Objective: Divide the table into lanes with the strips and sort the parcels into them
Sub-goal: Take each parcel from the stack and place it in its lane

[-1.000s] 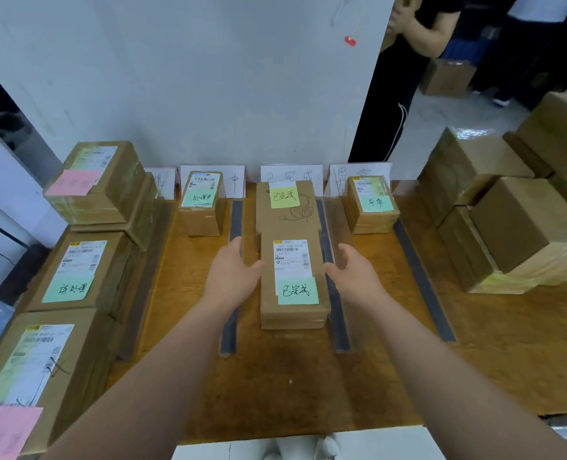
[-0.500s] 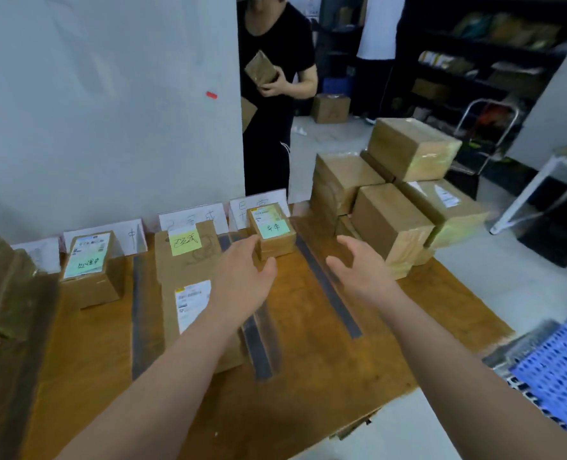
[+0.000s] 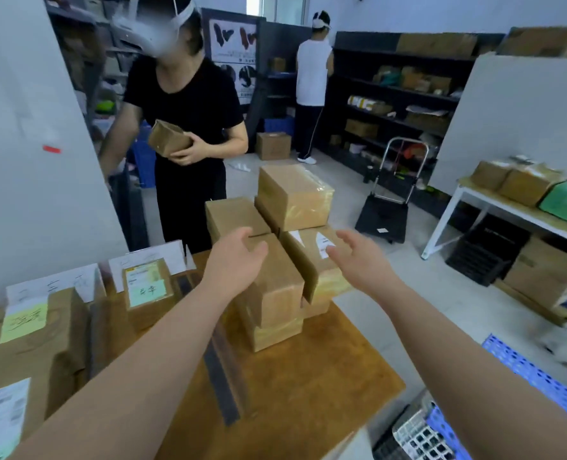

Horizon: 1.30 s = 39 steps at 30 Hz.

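The yellow-noted parcel [image 3: 43, 343] is left behind; left hand [image 3: 239, 260] and right hand [image 3: 358, 257] (both spread, nothing held) are brought to the unsorted stack [image 3: 282, 293]: another parcel is due.

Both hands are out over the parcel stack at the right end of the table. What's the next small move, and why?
Probably lower both hands onto the sides of the near upper parcel and take hold. The left hand and right hand are open and hold nothing, and that stack stands to the right of the nearest strip, apparently unsorted.
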Available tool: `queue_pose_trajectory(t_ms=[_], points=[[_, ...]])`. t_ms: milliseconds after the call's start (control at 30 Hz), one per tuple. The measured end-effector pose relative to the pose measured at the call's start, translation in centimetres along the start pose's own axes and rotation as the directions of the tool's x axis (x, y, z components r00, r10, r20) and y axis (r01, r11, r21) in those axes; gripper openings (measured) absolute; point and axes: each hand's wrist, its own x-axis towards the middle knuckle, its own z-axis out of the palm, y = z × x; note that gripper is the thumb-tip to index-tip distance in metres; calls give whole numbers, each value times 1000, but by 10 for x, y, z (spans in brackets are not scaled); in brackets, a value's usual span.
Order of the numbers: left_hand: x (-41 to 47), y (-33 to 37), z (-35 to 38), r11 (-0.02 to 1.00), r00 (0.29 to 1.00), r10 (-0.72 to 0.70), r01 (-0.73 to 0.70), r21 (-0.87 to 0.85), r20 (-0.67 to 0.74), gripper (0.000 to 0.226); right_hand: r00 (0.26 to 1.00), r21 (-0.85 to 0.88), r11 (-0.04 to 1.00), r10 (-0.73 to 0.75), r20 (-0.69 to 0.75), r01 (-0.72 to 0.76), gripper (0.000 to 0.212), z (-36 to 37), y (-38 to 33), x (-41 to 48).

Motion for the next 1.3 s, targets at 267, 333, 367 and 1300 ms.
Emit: queue_pose_trajectory(t_ms=[267, 333, 367, 1300], points=[[84, 51, 47, 995, 995, -102, 102, -9, -5, 17, 999, 128, 991, 51, 3, -51, 51, -34, 36, 109], [110, 53, 54, 992, 993, -120, 120, -35, -10, 20, 997, 180, 981, 73, 16, -75, 52, -32, 38, 133], [124, 53, 58, 989, 990, -141, 141, -51, 0, 39, 997, 194, 978, 79, 24, -82, 52, -30, 39, 143], [104, 32, 75, 747, 976, -218, 149, -648, -26, 48, 939, 825, 509, -90, 333, -244, 46, -14, 51, 175]])
